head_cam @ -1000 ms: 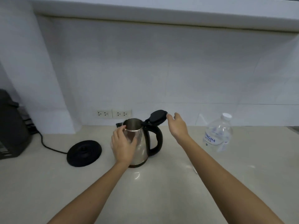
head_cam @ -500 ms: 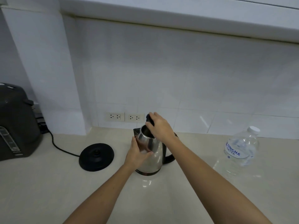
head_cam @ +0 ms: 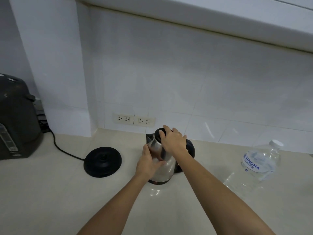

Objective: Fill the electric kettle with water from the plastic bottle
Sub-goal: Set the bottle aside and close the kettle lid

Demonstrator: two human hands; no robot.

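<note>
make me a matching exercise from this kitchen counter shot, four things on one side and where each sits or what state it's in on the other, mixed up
Things:
1. stainless steel electric kettle
2. round black kettle base
3. clear plastic water bottle
4. dark grey hot water dispenser

Places or states:
A. far left of the counter
B. capped, standing at the right
C. bare, its cord trailing left
D. held by the left hand, the right hand on its black lid

Pairs: 1-D, 2-C, 3-B, 4-A

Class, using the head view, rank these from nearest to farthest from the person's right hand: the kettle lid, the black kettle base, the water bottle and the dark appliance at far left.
From the right hand:
1. Kettle lid, directly under the fingers.
2. Black kettle base, on the counter to the left.
3. Water bottle, to the right; roughly as far as the base, too close to call.
4. Dark appliance, far left.
</note>
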